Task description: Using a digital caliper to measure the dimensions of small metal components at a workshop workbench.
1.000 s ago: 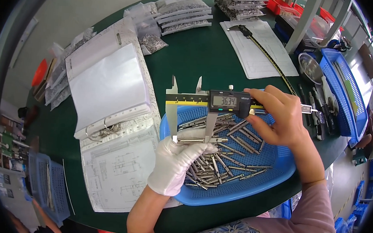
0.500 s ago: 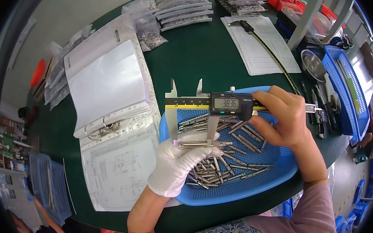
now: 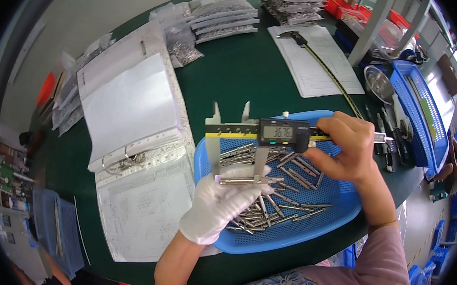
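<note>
In a white glove, my left hand (image 3: 216, 202) pinches a slim metal pin (image 3: 247, 181) that lies level across the fingers. A digital caliper (image 3: 278, 132) is held over it, its long jaws reaching down to the pin. My bare right hand (image 3: 345, 145) grips the caliper's slider and beam at the right, thumb below the display. Beneath both hands stands a blue perforated basket (image 3: 307, 232) with many similar metal pins (image 3: 268, 211) lying loose in it.
Left of the basket lies an open ring binder (image 3: 136, 104) with drawings. Bagged parts (image 3: 224, 18) are stacked at the back. Another caliper (image 3: 299, 39) rests on papers (image 3: 318, 69). At right are a metal bowl (image 3: 378, 84), hand tools (image 3: 390, 138) and a blue basket (image 3: 421, 108).
The caliper's jaws have closed slightly, and its display reading has dropped. Both hands keep their holds, while the whole view has shifted a little.
</note>
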Motion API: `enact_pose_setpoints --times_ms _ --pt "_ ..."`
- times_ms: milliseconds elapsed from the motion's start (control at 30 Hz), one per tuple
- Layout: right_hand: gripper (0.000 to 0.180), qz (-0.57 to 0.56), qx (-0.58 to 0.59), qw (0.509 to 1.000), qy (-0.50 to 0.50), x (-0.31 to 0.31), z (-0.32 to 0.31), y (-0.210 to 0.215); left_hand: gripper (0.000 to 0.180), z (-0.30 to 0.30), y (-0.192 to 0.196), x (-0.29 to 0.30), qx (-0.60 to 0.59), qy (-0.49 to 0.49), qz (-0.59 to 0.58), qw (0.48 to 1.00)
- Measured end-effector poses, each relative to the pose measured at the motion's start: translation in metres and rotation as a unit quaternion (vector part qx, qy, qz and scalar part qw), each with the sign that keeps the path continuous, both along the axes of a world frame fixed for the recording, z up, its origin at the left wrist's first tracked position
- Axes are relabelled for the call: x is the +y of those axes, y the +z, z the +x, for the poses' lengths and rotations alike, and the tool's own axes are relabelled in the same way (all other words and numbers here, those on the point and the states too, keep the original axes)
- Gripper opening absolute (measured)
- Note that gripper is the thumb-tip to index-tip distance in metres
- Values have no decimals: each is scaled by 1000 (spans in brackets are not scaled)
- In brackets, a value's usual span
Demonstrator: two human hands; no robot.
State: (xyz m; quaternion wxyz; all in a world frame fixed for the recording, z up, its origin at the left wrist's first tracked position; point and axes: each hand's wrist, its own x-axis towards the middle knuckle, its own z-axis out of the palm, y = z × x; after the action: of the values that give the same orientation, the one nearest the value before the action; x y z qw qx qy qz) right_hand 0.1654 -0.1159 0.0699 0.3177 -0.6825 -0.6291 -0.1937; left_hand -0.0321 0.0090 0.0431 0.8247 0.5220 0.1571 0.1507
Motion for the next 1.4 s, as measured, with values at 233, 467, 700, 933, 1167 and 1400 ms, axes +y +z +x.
enact_pose_setpoints --times_ms 233,467,700,933,1167,1400 --pt "31 6 -20 1000 -23 -3 0 0 38 -1 -9 4 -56 0 -39 998" --pt "31 12 12 1000 -4 2 4 -3 32 3 3 9 33 34 -58 997" --pt "30 -14 33 999 -24 2 2 -13 30 3 -2 12 -29 43 -100 994" --pt "28 -5 23 999 -27 2 7 -18 27 5 -8 12 -58 25 -124 990" --pt "27 -27 47 998 -41 3 6 -17 20 7 -4 9 -70 66 -113 989" --pt "31 4 11 1000 -19 7 2 -9 26 4 2 9 -2 69 -98 993"
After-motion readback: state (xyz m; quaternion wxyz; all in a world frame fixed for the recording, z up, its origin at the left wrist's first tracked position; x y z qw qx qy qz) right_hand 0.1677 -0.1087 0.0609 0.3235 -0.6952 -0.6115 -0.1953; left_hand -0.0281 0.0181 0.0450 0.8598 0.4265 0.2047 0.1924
